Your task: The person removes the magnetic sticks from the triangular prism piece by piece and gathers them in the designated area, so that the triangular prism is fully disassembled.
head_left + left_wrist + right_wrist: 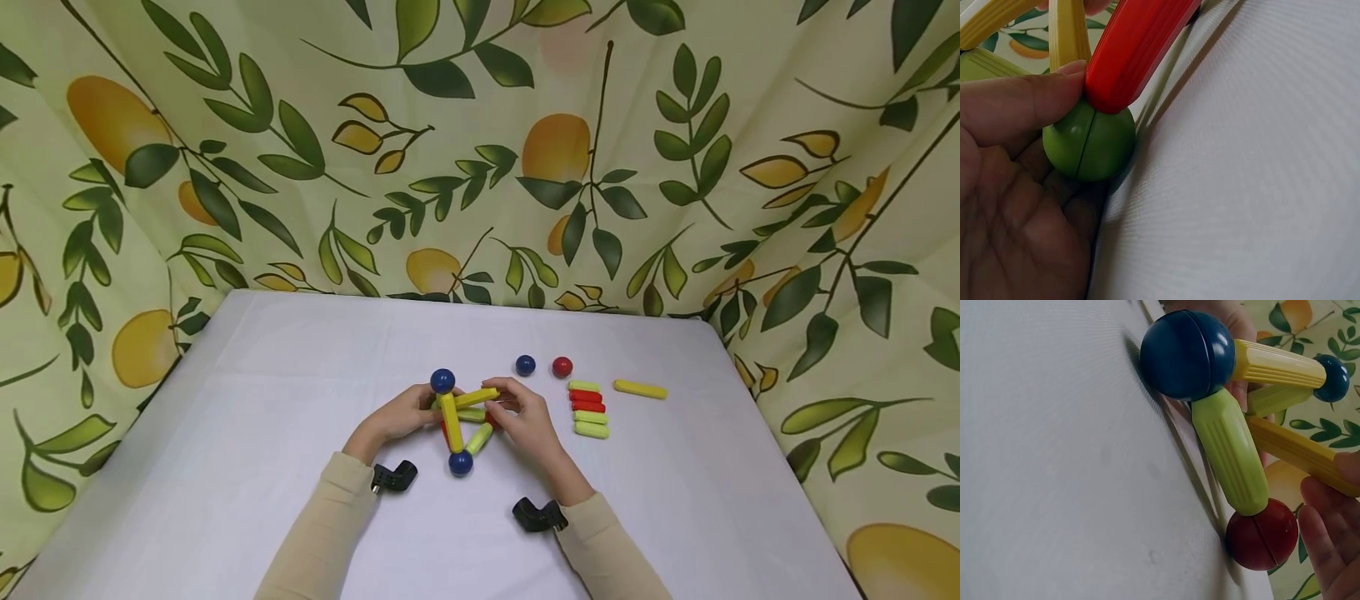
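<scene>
A frame of ridged sticks and balls stands on the white table between both hands. My left hand (396,417) holds its green ball (1088,150), thumb on top near a red stick (1138,53) joined to that ball. My right hand (531,425) pinches the free end of a yellow stick (1297,450) that slants up from the frame. Another yellow stick (451,423) links a raised blue ball (442,381) to a lower blue ball (1185,356). From the lower one, a lime stick (1232,453) runs to a red ball (1263,534).
Right of the hands lie a loose blue ball (526,365), a loose red ball (562,367), a row of short lime and red sticks (588,407) and a yellow stick (640,389). Patterned curtain (480,167) hangs behind the white table (300,358).
</scene>
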